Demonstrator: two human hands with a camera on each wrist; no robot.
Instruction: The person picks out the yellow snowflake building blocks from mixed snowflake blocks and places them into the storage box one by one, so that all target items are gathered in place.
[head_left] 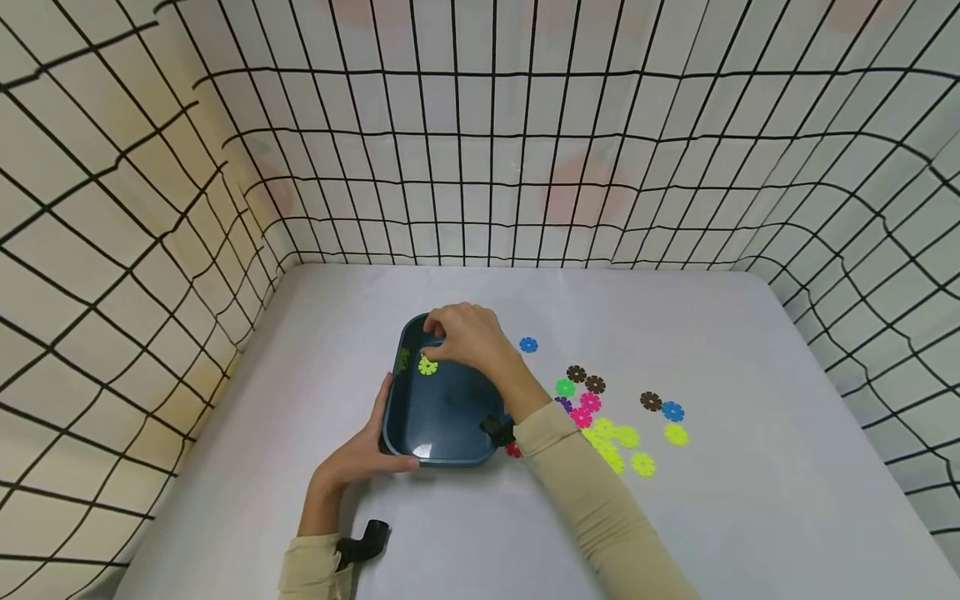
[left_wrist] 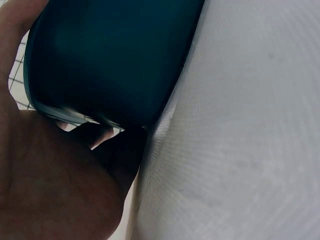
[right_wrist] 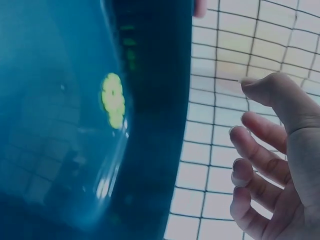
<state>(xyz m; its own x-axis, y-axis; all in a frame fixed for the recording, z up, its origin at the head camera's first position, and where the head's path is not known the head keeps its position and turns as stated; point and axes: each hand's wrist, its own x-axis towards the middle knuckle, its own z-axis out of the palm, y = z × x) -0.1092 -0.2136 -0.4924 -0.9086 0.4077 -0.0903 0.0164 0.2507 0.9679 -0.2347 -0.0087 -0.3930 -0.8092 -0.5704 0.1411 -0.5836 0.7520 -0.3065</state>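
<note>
A dark blue rectangular tray (head_left: pixel 450 417) lies on the table. My left hand (head_left: pixel 367 450) grips its near left corner, thumb along the near side and fingers up the left side. In the left wrist view the hand (left_wrist: pixel 55 175) is wrapped about the tray's outer wall (left_wrist: pixel 115 55). Inside the tray, yellow-green notched snowflake discs (right_wrist: pixel 114 100) lie by the wall. Over the tray's far part hovers my right hand (head_left: pixel 468 337), its fingers loosely bent. The right wrist view shows that hand (right_wrist: pixel 280 160) with nothing between thumb and fingers.
Right of the tray lie loose snowflake discs: several yellow ones (head_left: pixel 626 437), pink ones (head_left: pixel 590 402), brown ones (head_left: pixel 595 384), a green one (head_left: pixel 566 387) and blue ones (head_left: pixel 672 411). A red disc (head_left: pixel 513 450) is partly hidden beside the tray. Black wire mesh (head_left: pixel 487 133) surrounds the table.
</note>
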